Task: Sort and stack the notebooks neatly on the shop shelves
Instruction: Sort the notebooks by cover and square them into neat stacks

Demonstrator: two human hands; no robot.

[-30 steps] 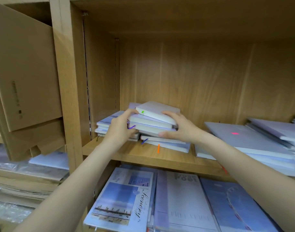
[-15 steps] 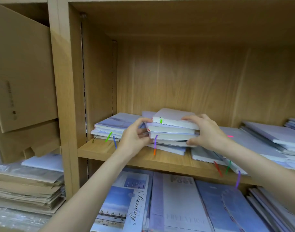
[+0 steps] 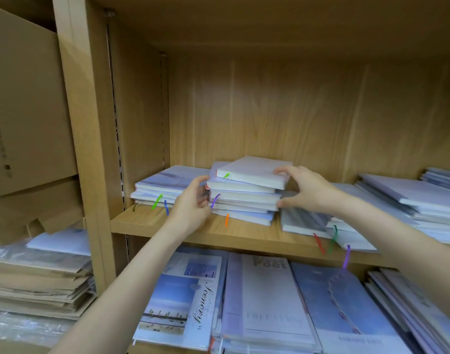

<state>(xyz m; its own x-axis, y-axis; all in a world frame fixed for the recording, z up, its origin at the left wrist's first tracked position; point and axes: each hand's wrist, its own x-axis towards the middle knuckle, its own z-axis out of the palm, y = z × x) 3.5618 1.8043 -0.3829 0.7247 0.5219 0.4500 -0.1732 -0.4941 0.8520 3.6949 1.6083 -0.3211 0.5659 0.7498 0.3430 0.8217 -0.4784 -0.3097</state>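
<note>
You are squaring up the small stack of pale lilac hardback notebooks [image 3: 244, 198] on the light wooden shelf board [image 3: 193, 231], so judge the job by its edges: the top notebook [image 3: 254, 171] sits skewed, its near corner pushed out past the ones below, and the lower books fan out toward the front. Press inward evenly from both sides, and nudge the top book round until its spine lines up with the rest, or the pile will probably lean and slide.

Your left hand [image 3: 190, 208] has its fingers curled against the left edge of the stack, fingertips touching the spines about halfway up, just beside the purple ribbon marker [image 3: 215, 200]. Your right hand [image 3: 305, 190] spans the right side with fingers spread fairly wide: the upper fingertips rest on the top notebook's far right corner, while the thumb presses the edge of a lower book. So the stack lies directly between your two sets of fingers, touched on both sides, and rests on the shelf.

Just left of your left fingers, a flatter pile of similar lilac notebooks [image 3: 162, 187] lies touching or nearly touching the stack; I cannot tell which. Under your right wrist lies another spread of notebooks [image 3: 310, 221], so keep your thumb from dragging those along.
</note>
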